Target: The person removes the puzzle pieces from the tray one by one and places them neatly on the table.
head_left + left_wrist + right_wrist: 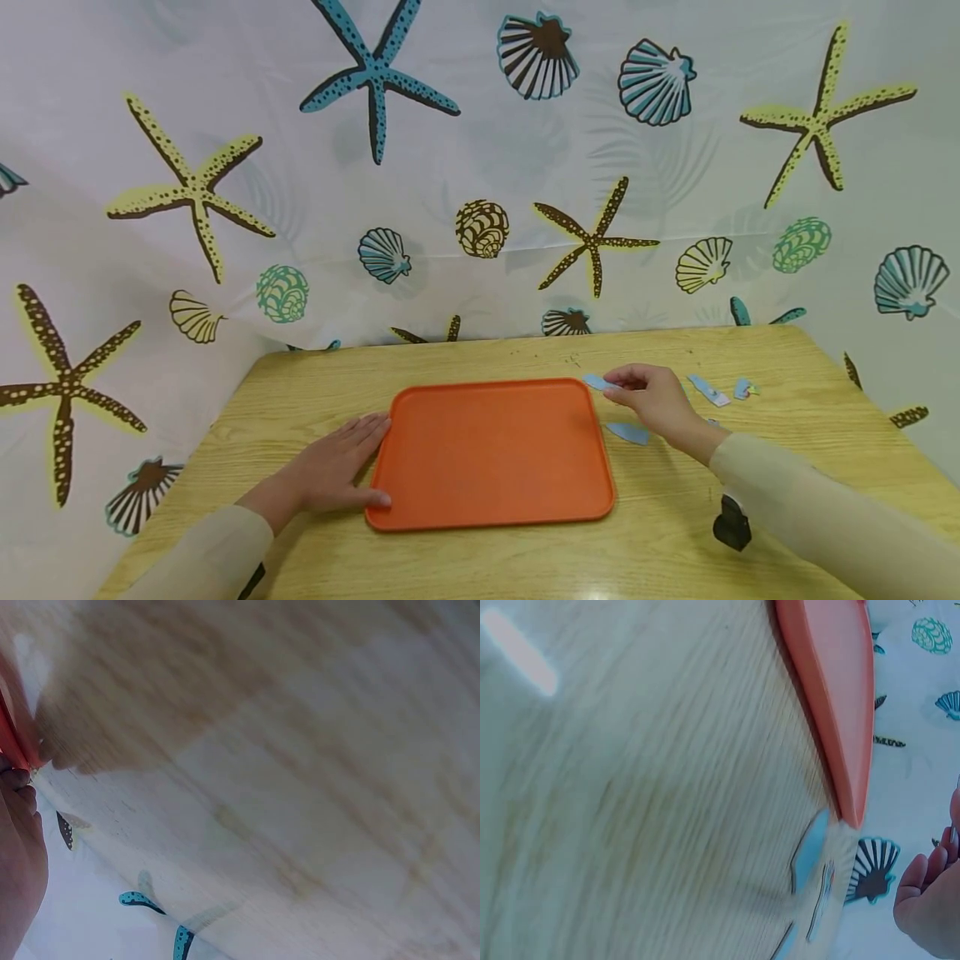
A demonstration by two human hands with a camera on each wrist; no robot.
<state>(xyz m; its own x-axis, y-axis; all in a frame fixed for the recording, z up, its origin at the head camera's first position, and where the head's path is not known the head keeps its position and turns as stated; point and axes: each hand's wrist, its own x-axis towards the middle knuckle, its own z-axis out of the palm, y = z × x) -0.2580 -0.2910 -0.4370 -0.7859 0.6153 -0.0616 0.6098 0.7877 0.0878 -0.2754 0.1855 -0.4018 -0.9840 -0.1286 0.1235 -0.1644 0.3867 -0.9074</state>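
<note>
An orange tray lies flat on the wooden table. My left hand rests at its left side, fingers extended along the rim and thumb over the near left corner. In the left wrist view only part of that hand shows, beside a sliver of the tray. By the tray's far right corner, my right hand pinches a flat light blue piece between thumb and fingertips. Another light blue piece lies on the table below that hand. The right wrist view shows the hand's curled fingers.
Farther right lie a long blue-and-white piece and a small multicoloured piece. Wooden tabletop surrounds the tray. A white cloth printed with starfish and shells hangs behind the table and at both sides.
</note>
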